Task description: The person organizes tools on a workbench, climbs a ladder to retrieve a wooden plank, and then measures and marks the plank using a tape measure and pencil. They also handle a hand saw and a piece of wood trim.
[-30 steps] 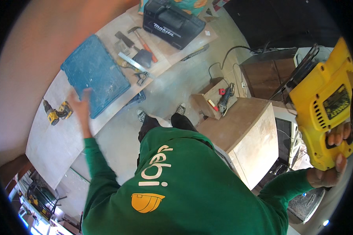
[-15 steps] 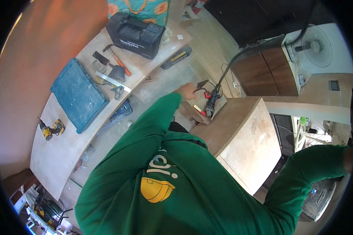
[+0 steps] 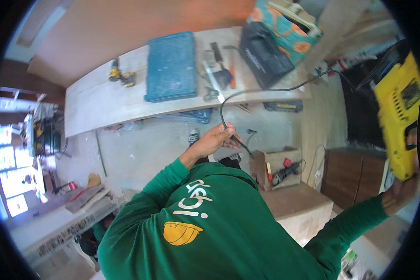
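Observation:
My left hand (image 3: pixel 213 141), in front of my waist, is closed round a black power cord (image 3: pixel 284 88). One end of the cord hangs just past my fingers; the rest loops over the bench's edge toward the far right. There my right hand (image 3: pixel 408 175) grips the handle of a large yellow power tool (image 3: pixel 399 105) with dark vents. The picture's rim cuts off part of that tool and hand. Beyond my left hand, a wooden tray (image 3: pixel 289 156) holds a black and red power tool (image 3: pixel 286 172).
A long pale workbench (image 3: pixel 126 105) carries a yellow-black drill (image 3: pixel 120 74), a blue case (image 3: pixel 171 65), a hammer (image 3: pixel 232 70), a black tool case (image 3: pixel 263 56) and a patterned bag (image 3: pixel 284 32). Beside the tray stands a wooden box (image 3: pixel 303 205). Brown cabinets (image 3: pixel 352 170) are at right.
My view has swung, so the bench now lies ahead. My left hand has left the tray's side and now holds the cord. The yellow tool in my right hand has come into view.

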A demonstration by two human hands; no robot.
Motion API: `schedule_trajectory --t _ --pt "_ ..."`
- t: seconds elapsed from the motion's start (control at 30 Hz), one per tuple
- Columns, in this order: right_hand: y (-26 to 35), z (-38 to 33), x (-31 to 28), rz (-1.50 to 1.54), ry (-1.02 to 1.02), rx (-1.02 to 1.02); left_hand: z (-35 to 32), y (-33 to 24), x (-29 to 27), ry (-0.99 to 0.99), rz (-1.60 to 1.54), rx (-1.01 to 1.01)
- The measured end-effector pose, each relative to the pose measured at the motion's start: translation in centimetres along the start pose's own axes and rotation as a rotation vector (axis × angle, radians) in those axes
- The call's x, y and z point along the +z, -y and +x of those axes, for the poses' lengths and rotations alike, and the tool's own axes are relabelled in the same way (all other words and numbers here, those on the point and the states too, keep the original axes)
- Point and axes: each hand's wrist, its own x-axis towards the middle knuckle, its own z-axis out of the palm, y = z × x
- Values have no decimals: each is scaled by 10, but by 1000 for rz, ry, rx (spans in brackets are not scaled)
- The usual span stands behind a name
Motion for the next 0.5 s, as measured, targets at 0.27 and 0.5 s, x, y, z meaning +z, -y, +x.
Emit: schedule_trajectory --t 0.27,0.5 --pt "-154 22 186 -17 243 326 -161 -227 -27 -421 264 535" --pt "-288 90 409 -129 435 383 -114 -434 -164 -653 740 809"
